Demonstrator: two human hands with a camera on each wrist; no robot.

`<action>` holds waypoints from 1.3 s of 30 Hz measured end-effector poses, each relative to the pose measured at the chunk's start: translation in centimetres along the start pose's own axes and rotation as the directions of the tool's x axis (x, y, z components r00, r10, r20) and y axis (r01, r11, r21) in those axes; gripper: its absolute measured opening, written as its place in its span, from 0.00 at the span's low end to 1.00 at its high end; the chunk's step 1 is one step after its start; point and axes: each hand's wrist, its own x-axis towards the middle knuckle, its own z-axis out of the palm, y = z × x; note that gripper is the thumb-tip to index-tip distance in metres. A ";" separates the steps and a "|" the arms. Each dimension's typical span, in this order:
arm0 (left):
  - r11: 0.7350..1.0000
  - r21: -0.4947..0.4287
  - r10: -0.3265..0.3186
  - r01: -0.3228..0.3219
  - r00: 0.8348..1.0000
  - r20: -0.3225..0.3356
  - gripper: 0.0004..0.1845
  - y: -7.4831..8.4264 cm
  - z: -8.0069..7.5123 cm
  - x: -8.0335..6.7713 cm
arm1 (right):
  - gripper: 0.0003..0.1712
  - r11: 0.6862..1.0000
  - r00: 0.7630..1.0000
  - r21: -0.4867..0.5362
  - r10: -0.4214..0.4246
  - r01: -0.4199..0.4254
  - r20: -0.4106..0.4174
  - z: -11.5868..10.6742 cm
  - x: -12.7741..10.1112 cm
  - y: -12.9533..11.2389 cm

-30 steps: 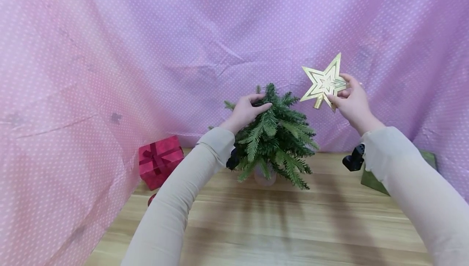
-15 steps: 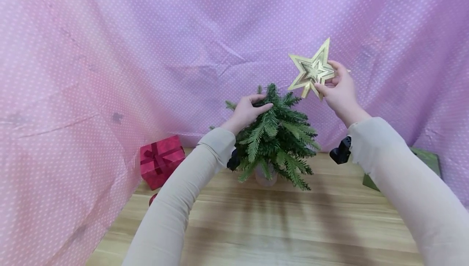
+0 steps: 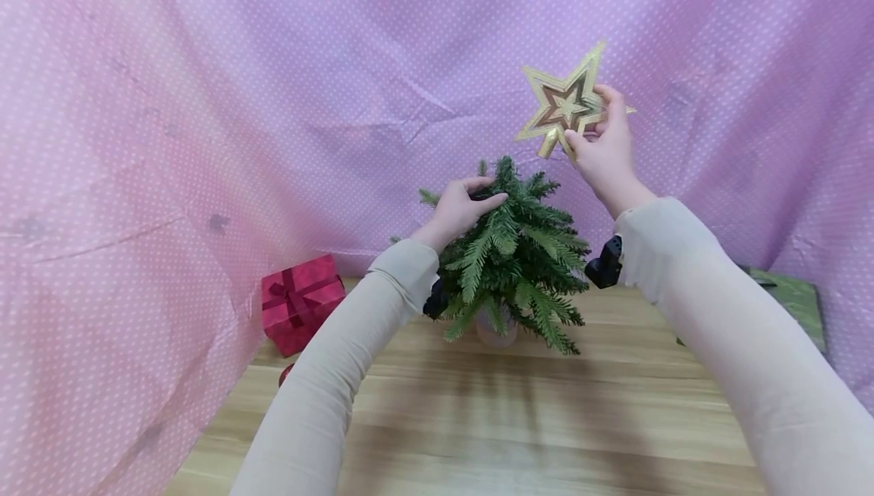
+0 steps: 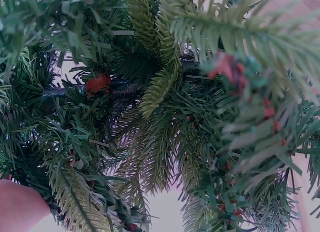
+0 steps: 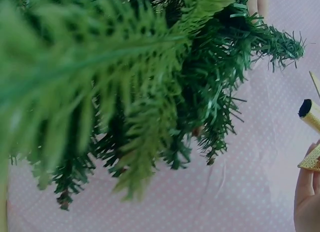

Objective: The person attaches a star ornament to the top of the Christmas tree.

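Observation:
A small artificial Christmas tree (image 3: pixel 526 246) stands upright in a pale pot (image 3: pixel 497 334) at mid-table. My left hand (image 3: pixel 457 206) grips its upper part from the left, thumb in front and fingers partly hidden among the needles. Green branches (image 4: pixel 165 127) fill the left wrist view. Above and right of the treetop, my right hand (image 3: pixel 609 151) pinches a gold star tree topper (image 3: pixel 565 105) by its right and lower points. The star leans to one side, its socket angled downward. In the right wrist view the dark hollow end of that socket (image 5: pixel 310 114) shows beside the tree.
A red gift box (image 3: pixel 300 302) with a dark ribbon sits at the back left of the wooden table (image 3: pixel 437 435). A small red round thing (image 3: pixel 285 374) peeks out by the left sleeve. Behind the right sleeve lies a green box (image 3: pixel 792 310). Pink dotted cloth (image 3: pixel 410 48) hangs behind.
My right hand has carried the star up and to the left, from beside the tree to above the treetop's right. My left hand stays on the tree.

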 end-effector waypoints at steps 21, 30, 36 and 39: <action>0.999 0.040 0.007 -0.006 0.999 -0.033 0.25 0.0 -0.2 -0.1 | 0.38 0.986 0.992 0.165 -0.009 -0.013 0.129 3.6 0.3 -2.1; 0.999 0.039 0.007 -0.005 0.999 -0.051 0.25 -0.1 -0.2 -0.2 | 0.39 0.990 0.992 0.140 -0.020 0.002 0.128 4.1 0.4 -2.0; 1.000 0.027 0.010 -0.008 0.999 -0.050 0.25 -0.2 -0.1 -0.1 | 0.40 0.995 0.988 0.101 -0.032 0.017 0.149 4.4 0.4 -2.0; 0.999 0.034 0.013 -0.011 0.999 -0.052 0.25 -0.2 -0.1 0.0 | 0.39 0.997 0.986 0.072 -0.051 0.040 0.158 4.5 0.3 -1.8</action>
